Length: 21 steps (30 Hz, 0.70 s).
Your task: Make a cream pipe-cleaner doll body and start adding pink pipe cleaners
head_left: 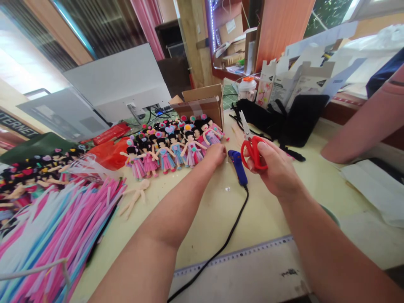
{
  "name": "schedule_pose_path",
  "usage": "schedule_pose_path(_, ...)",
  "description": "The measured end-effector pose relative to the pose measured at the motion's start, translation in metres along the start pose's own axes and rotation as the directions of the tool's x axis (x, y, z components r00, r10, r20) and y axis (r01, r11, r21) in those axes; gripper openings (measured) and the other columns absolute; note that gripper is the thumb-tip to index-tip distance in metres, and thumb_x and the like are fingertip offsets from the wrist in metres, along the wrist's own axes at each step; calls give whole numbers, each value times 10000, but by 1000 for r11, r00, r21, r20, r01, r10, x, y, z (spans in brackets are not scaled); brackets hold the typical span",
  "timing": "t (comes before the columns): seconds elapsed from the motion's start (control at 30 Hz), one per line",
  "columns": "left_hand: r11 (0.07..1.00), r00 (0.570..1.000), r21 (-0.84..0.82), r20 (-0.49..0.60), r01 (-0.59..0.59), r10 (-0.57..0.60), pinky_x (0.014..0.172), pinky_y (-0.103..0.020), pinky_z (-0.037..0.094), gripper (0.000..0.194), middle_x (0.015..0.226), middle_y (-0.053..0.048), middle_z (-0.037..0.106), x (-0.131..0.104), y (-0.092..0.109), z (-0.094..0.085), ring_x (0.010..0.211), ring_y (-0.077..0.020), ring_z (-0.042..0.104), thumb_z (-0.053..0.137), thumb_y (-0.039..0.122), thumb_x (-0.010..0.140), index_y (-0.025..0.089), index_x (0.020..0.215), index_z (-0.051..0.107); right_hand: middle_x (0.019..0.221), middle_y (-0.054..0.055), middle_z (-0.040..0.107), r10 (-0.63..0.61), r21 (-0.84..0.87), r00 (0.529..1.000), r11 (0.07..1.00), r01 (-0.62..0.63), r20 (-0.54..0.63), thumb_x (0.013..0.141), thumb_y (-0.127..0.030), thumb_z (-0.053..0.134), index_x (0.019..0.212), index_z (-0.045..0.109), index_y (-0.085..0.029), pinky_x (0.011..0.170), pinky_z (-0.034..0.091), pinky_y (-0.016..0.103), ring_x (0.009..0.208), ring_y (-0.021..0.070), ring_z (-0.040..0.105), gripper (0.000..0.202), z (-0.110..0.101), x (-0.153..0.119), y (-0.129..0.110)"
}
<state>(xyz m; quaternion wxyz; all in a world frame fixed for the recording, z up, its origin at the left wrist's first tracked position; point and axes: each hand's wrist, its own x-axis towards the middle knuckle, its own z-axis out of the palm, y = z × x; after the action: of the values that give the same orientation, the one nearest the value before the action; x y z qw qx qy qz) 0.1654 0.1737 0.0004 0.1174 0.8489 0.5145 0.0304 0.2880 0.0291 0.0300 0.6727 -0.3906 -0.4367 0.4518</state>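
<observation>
Red-handled scissors [255,152] are in my right hand [277,168], fingers wrapped round the handles and the blades pointing up and away. My left hand [217,154] reaches to the right edge of a group of small dolls [164,155] with black hair and pink, blue and purple skirts. Its fingers are curled, and what they hold, if anything, is too small to make out. Between my hands a blue glue gun [238,167] lies on the table, its black cord running toward me. A bare beige doll body [136,195] lies left of my left forearm.
Pink, white and blue pipe cleaners [66,235] cover the near left, with more dolls [28,181] behind. A cardboard box [205,101] stands behind the dolls. Black strands [259,113] lie at the back right, near a pink cylinder [362,122]. A ruler strip [233,256] crosses the near table.
</observation>
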Motion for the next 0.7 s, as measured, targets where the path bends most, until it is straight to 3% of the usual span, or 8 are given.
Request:
schedule_pose_path(0.43,999,996,14,83,39,-40,895,-328,476,256,1047,-178,739,2,6,-4,1004,-278,667,541,154,852,94,967,761,760,6,595,9,28,1000,1000,-9,-11,872,-394,571,862,624,-202,428,333,232,518,89,456,199,0,0,0)
schedule_pose_path(0.7,988,993,-152,116,33,-16,841,-303,474,125,869,-124,727,-10,0,-7,888,-228,651,578,77,751,123,695,681,713,-2,576,-19,21,1000,1000,19,-16,874,-447,568,833,612,-207,431,319,239,510,94,436,248,-3,2,4)
